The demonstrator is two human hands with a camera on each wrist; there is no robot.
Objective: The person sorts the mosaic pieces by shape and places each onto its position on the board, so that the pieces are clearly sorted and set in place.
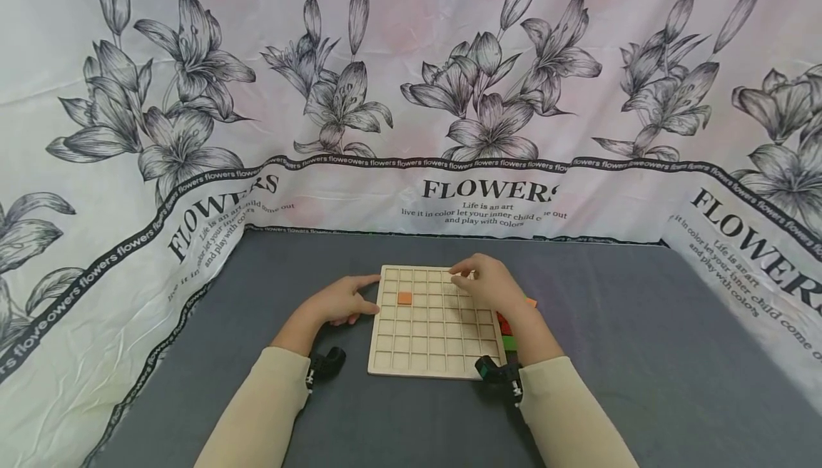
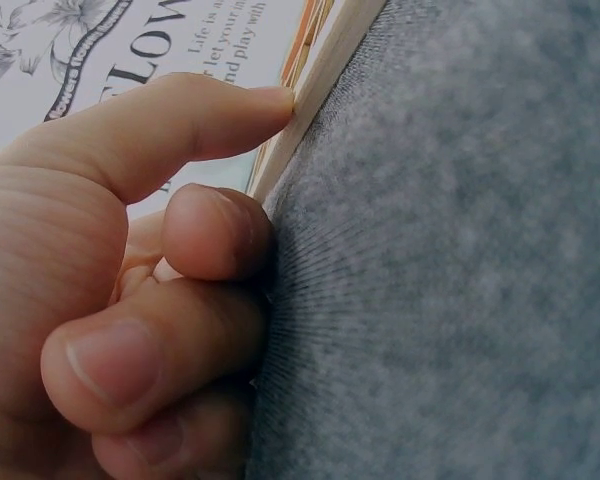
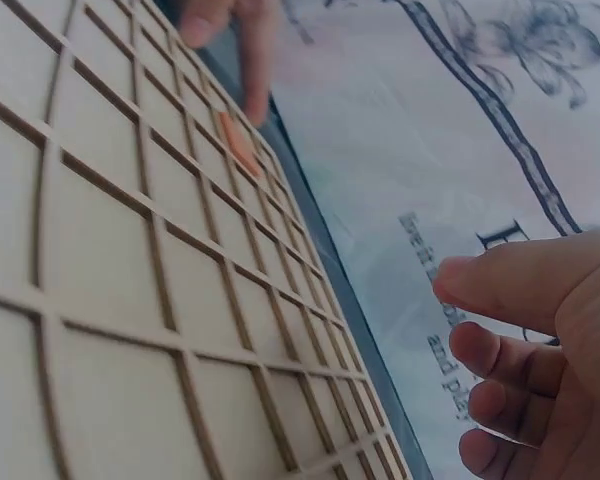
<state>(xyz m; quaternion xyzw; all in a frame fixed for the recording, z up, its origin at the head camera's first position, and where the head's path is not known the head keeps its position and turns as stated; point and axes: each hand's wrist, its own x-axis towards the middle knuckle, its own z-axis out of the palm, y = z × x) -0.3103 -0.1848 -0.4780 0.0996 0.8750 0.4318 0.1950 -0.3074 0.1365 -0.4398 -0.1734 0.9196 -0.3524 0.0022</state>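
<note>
A pale wooden grid board [image 1: 427, 343] lies flat on the grey cloth, with a single orange square tile [image 1: 404, 298] in a cell toward its upper left. My left hand [image 1: 339, 299] is at the board's left edge, index finger and thumb stretched out to it. In the left wrist view, the thumb [image 2: 235, 115] touches the board's side while other fingers are curled near the cloth. Above the board's far right part is my right hand [image 1: 488, 281]. Nothing shows between its loosely bent fingers [image 3: 480, 345] in the right wrist view.
Red [image 1: 504, 324], green [image 1: 509, 343] and orange [image 1: 531, 302] pieces lie just right of the board, partly hidden by the right forearm. A white flower-printed curtain [image 1: 359, 197] borders the grey table cloth [image 1: 629, 354] at the back and sides.
</note>
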